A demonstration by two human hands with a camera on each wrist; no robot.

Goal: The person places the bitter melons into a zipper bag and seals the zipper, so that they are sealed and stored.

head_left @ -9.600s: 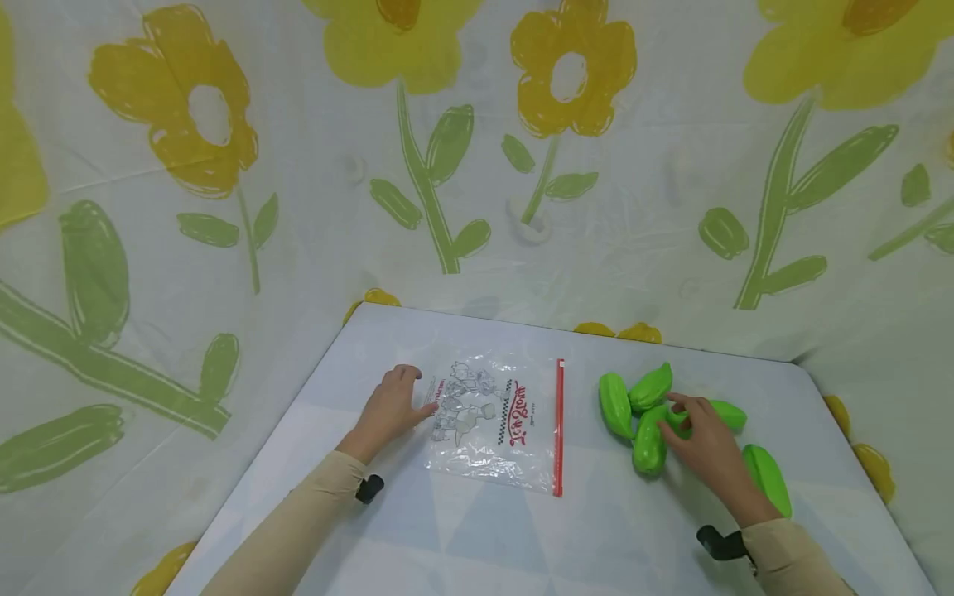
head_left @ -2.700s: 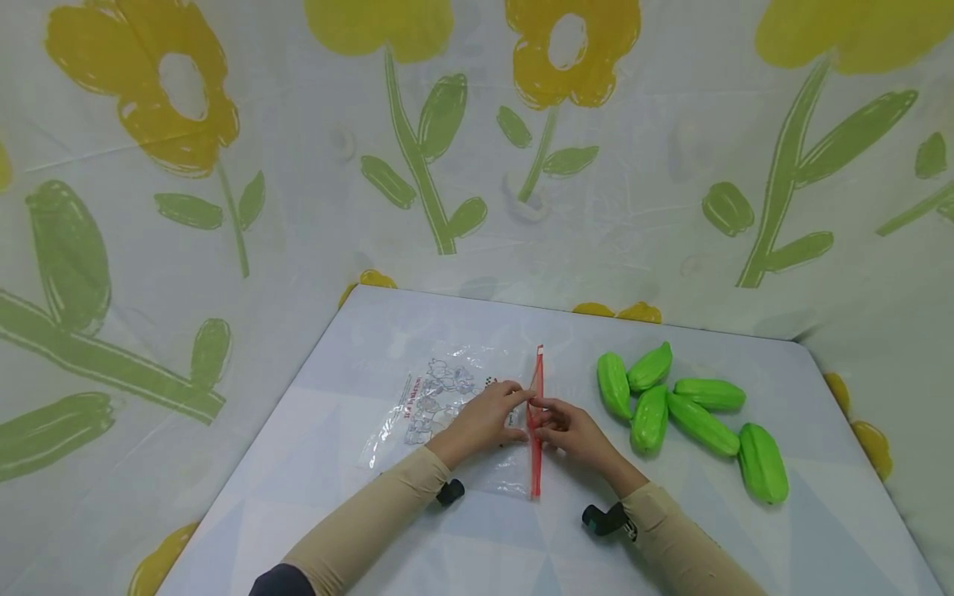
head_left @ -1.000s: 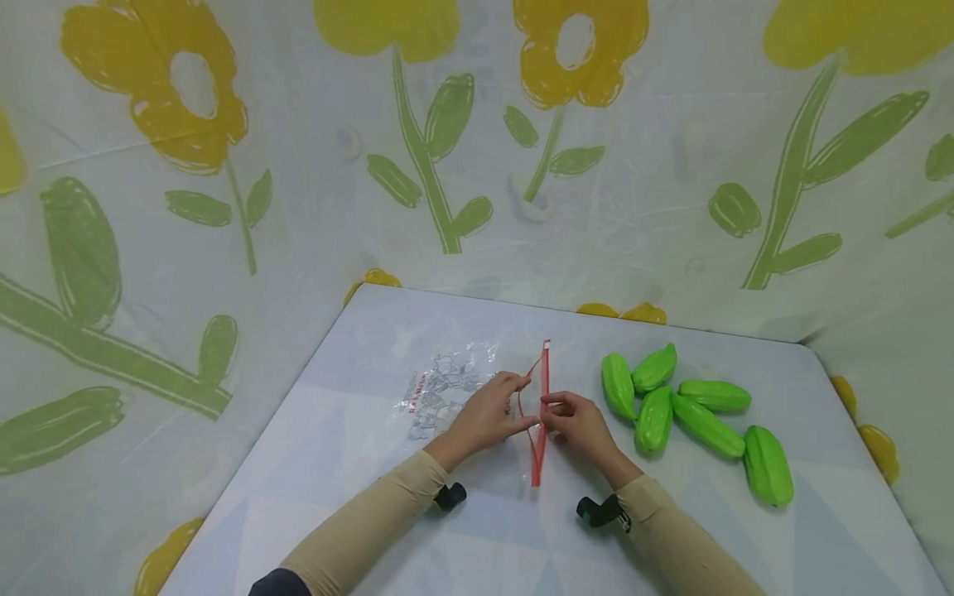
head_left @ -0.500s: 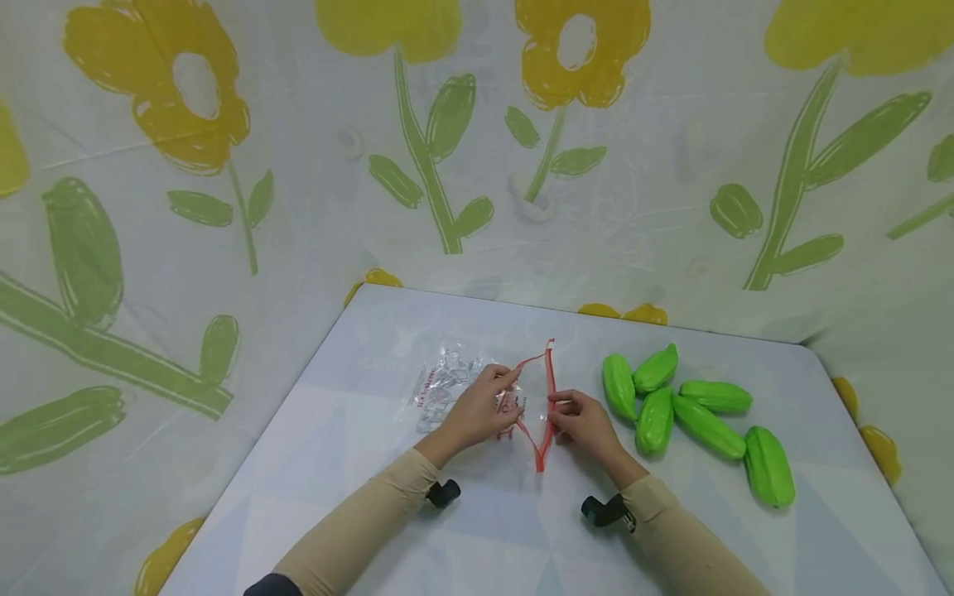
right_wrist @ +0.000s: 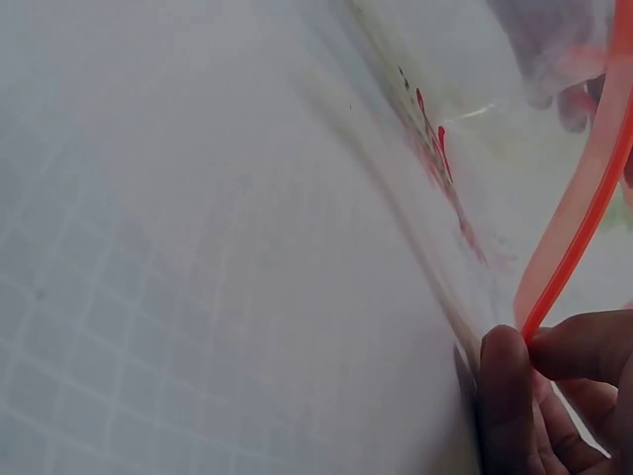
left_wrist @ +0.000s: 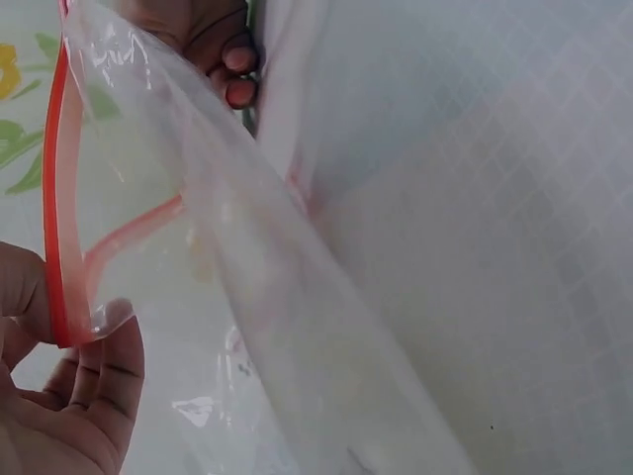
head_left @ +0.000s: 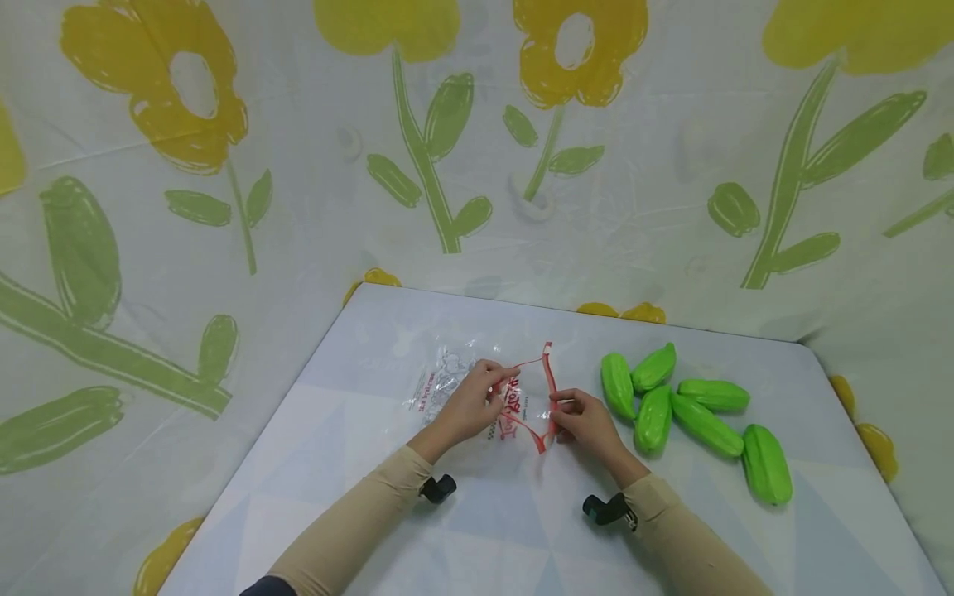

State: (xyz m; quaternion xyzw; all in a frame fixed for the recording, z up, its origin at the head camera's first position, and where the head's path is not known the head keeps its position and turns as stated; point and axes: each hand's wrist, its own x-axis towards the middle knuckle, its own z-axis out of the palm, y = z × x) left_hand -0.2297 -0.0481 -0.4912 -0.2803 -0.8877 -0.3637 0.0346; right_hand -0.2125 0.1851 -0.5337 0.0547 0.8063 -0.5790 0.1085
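Left hand [head_left: 465, 407] and right hand [head_left: 589, 422] each pinched the zip bag [head_left: 514, 401] rim, mouth parted between them; next, widening it for the green gourds [head_left: 656, 414] beside the right hand.

The head view looks forward and down from above at the whole surface [head_left: 477, 530], while both wrist views sit very close, each facing the other across the same clear bag [head_left: 514, 406] at frame centre.
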